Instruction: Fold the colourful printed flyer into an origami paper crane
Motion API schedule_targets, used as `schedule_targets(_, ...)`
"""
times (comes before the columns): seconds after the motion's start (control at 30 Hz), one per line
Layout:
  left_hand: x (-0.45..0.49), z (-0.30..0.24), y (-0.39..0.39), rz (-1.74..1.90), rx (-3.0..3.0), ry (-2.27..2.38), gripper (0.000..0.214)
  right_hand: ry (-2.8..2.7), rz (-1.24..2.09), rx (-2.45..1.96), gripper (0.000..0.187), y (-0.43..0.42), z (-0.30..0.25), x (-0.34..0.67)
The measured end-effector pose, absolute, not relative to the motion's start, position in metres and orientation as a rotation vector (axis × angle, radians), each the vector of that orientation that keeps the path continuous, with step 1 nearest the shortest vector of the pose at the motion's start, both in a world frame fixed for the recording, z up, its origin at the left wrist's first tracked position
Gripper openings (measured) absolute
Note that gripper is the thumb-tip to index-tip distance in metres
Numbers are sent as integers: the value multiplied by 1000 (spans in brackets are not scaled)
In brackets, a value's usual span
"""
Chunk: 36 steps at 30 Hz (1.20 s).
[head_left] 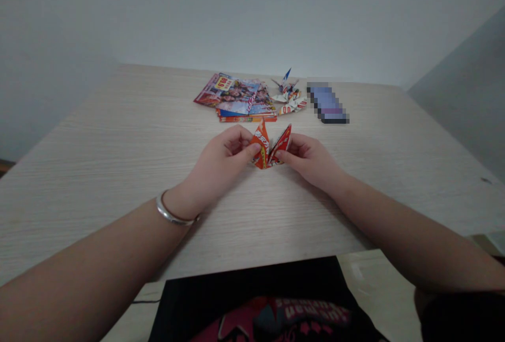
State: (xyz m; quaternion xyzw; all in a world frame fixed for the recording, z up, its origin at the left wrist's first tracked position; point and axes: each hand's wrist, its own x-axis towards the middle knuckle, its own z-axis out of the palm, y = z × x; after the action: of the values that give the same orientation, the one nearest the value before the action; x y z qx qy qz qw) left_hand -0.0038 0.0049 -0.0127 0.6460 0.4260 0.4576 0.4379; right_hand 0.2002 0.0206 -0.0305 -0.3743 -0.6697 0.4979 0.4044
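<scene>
Between my two hands is a folded paper piece point(262, 148), red and orange with white print, with two pointed flaps standing up in a V. My left hand point(233, 148), on the arm with a silver bangle point(172, 212), pinches the orange flap between thumb and fingers. The red flap on the other side is pinched by my right hand point(303, 153). Both hands are low over the table, and the fingers behind the paper are partly hidden.
Behind my hands lies a stack of colourful printed leaflets point(240, 98). Beside it are folded paper cranes point(290, 94), one with a blue tip pointing up. A blurred-out phone point(328, 103) rests to their right. The pale wooden table point(118, 137) meets a wall at the back.
</scene>
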Motion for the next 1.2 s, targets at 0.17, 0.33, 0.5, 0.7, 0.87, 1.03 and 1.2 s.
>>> schedule_targets(0.17, -4, -16, 4, 1083, 1588, 1025, 7, -1492, 1330, -889, 15, 22, -29, 199)
schedule_targets(0.33, -1, -13, 2, 1201, 1611, 987, 3, -1557, 1282, -950, 19, 21, -29, 200)
schedule_targets(0.5, -1, -7, 1, 1242, 1619, 1045, 7, -1590, 1271, -942, 18, 18, -28, 199)
schedule_targets(0.7, 1, -9, 1, 1218, 1574, 947, 9, -1494, 1226, -927, 18, 16, -20, 197)
schedule_targets(0.87, 2, -11, 0, 1208, 1552, 924, 13, -1481, 1238, -968, 20, 17, -19, 196)
schedule_targets(1.03, 2, -10, -2, 1213, 1559, 904, 12, -1438, 1325, -942, 22, 18, -20, 196)
schedule_targets(1.2, 1, -8, -4, 1200, 1562, 937, 10, -1449, 1273, -944, 17, 19, -21, 197)
